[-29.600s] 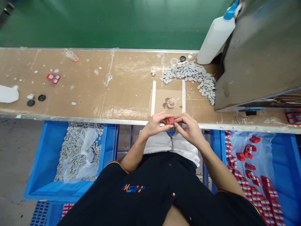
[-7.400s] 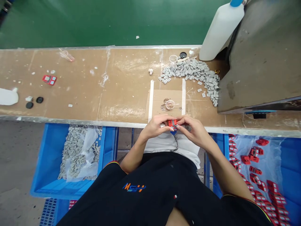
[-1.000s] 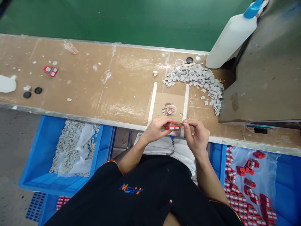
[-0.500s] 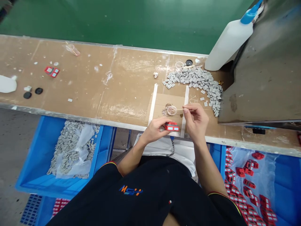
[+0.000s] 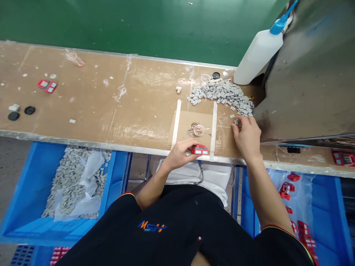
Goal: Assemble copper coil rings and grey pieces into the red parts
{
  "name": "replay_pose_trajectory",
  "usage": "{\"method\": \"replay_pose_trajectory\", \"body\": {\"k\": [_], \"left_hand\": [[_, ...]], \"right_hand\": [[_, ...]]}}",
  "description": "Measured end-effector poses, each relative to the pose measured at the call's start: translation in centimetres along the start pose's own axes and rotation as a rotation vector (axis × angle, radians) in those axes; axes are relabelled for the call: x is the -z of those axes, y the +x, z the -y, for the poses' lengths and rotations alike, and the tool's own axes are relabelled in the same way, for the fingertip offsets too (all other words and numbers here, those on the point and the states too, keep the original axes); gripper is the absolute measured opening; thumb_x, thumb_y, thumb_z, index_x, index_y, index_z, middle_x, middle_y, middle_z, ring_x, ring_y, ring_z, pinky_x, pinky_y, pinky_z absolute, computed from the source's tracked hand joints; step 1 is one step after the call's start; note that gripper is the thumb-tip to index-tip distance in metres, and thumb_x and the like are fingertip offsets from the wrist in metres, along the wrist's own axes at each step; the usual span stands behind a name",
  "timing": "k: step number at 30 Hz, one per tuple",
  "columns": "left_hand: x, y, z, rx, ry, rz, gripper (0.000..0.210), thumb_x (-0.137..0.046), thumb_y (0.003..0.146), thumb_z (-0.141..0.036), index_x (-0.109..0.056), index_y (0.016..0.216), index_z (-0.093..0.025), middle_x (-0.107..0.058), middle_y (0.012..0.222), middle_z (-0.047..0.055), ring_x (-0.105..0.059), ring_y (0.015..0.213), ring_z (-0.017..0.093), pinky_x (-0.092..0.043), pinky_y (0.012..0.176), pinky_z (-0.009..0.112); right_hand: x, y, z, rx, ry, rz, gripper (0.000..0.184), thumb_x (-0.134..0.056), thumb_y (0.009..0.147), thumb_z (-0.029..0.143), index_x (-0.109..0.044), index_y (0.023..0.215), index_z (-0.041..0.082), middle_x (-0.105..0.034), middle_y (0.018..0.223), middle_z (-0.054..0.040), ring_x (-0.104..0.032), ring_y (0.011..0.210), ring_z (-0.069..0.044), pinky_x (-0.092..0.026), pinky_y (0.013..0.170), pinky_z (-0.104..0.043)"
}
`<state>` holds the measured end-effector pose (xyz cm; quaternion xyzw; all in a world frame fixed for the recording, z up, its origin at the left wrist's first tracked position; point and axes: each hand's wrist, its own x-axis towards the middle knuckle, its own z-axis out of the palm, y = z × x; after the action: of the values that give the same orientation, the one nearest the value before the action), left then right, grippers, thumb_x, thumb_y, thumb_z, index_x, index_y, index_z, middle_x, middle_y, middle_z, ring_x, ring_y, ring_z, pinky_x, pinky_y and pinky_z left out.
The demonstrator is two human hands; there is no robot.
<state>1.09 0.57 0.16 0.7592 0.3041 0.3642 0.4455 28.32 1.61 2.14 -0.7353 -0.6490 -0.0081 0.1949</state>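
My left hand grips a small red toy car body with pale windows, at the table's front edge. Just beyond it, a small clear cup sits on a cardboard patch, with a thin stick resting in it. My right hand is over the table to the right, thumb and forefinger apart around a small grey tile. That tile lies on the table by the near side of a heap of similar grey tiles.
A white bottle with a blue nozzle stands behind the heap, beside a metal box. Blue bins flank me below the table, grey tiles on the left, red car bodies on the right. Another red car body lies far left.
My right hand has let go of the stick, leaving it in the cup, and moved right to the loose grey tiles. My left hand still holds the red car body.
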Motion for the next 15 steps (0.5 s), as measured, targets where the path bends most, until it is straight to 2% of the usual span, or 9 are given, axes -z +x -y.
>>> {"method": "replay_pose_trajectory", "body": {"k": [5,7,9,11,13,15], "left_hand": [[-0.1,-0.3,0.4,0.012,-0.008,-0.006,0.023,-0.068,0.090,-0.024,-0.071,0.111,-0.014,-0.078,0.103,0.011,-0.073,0.090,0.018,-0.061,0.077,0.029],[-0.1,-0.4,0.7,0.007,-0.023,-0.004,0.029,-0.068,0.091,-0.021,-0.070,0.119,-0.015,-0.078,0.110,0.013,-0.074,0.099,0.020,-0.061,0.084,0.032],[-0.1,-0.5,1.0,-0.018,-0.037,-0.005,0.036,-0.066,0.092,-0.019,-0.068,0.127,-0.016,-0.077,0.116,0.014,-0.073,0.110,0.023,-0.060,0.093,0.035],[-0.1,-0.4,1.1,-0.055,-0.044,-0.007,0.040,-0.064,0.093,-0.018,-0.065,0.133,-0.016,-0.076,0.119,0.014,-0.071,0.116,0.023,-0.059,0.099,0.039],[0.0,-0.3,1.0,-0.078,-0.047,0.003,0.041,-0.063,0.094,-0.018,-0.063,0.135,-0.016,-0.076,0.120,0.014,-0.071,0.116,0.023,-0.058,0.100,0.040],[0.1,-0.2,0.9,-0.068,-0.049,0.021,0.040,-0.063,0.094,-0.018,-0.064,0.134,-0.016,-0.076,0.120,0.014,-0.072,0.115,0.023,-0.059,0.099,0.038]], "right_hand": [[-0.4,1.4,0.9,0.107,-0.253,0.148,0.029,-0.040,0.091,0.007,-0.069,0.092,0.010,-0.066,0.090,-0.0179,-0.060,0.083,-0.028,-0.045,0.075,-0.037],[0.1,1.7,1.0,0.123,-0.256,0.190,0.032,-0.038,0.089,0.003,-0.070,0.091,0.009,-0.066,0.090,-0.0184,-0.061,0.081,-0.027,-0.045,0.074,-0.036],[0.9,1.6,0.8,0.131,-0.125,0.195,0.030,-0.043,0.090,0.007,-0.072,0.091,0.011,-0.068,0.089,-0.0153,-0.062,0.080,-0.026,-0.046,0.074,-0.036],[2.0,1.0,0.8,0.130,0.117,0.168,0.022,-0.052,0.091,0.016,-0.074,0.091,0.017,-0.069,0.087,-0.0102,-0.063,0.076,-0.023,-0.049,0.072,-0.035],[3.0,-0.1,1.5,0.125,0.390,0.163,0.016,-0.060,0.090,0.023,-0.076,0.090,0.021,-0.070,0.085,-0.0065,-0.063,0.074,-0.021,-0.050,0.069,-0.033],[3.6,-1.7,2.7,0.120,0.614,0.217,0.013,-0.064,0.090,0.026,-0.076,0.091,0.023,-0.071,0.085,-0.0052,-0.065,0.075,-0.020,-0.052,0.066,-0.032]]}}
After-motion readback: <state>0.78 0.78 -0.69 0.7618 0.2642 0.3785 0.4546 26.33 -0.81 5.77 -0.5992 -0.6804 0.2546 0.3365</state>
